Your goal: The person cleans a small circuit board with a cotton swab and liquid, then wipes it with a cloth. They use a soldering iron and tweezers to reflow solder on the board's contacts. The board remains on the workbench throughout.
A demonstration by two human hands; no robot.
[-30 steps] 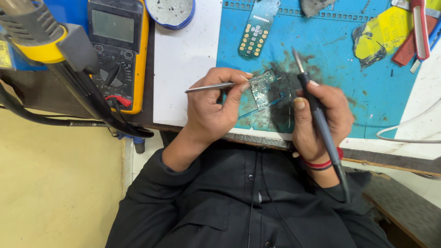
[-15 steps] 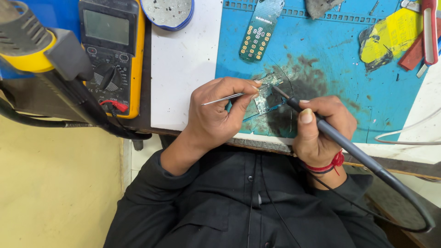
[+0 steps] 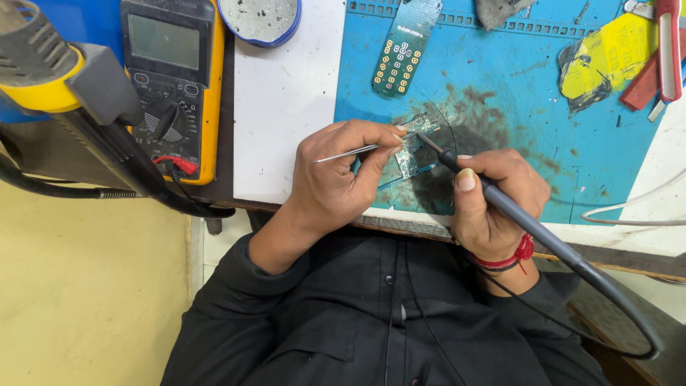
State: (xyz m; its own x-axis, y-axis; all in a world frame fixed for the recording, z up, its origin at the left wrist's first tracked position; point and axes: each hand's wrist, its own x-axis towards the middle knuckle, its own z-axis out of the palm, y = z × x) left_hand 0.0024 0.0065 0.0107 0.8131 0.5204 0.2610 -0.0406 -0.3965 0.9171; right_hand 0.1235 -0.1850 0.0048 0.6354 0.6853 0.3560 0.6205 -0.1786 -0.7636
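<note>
A small green circuit board (image 3: 416, 151) lies on the scorched part of a blue work mat (image 3: 500, 78). My left hand (image 3: 343, 179) pinches metal tweezers (image 3: 350, 151) whose tips reach the board's upper edge. My right hand (image 3: 493, 204) grips a dark soldering iron (image 3: 500, 200) like a pen, its tip touching the board from the right. The iron's black cable (image 3: 614, 300) loops down past my right wrist, which wears a red thread band.
A yellow multimeter (image 3: 171, 78) and a hot-air gun (image 3: 64, 78) with a black hose sit at the left. A second green keypad board (image 3: 404, 50), a round tin (image 3: 261, 18), yellow and red tools (image 3: 643, 50) lie further up. A white cable (image 3: 629, 211) runs at the right.
The soldering iron swung from upright beside the board down to a slant with its tip on the board. The tweezers stayed at the board's upper edge. The view shifted slightly.
</note>
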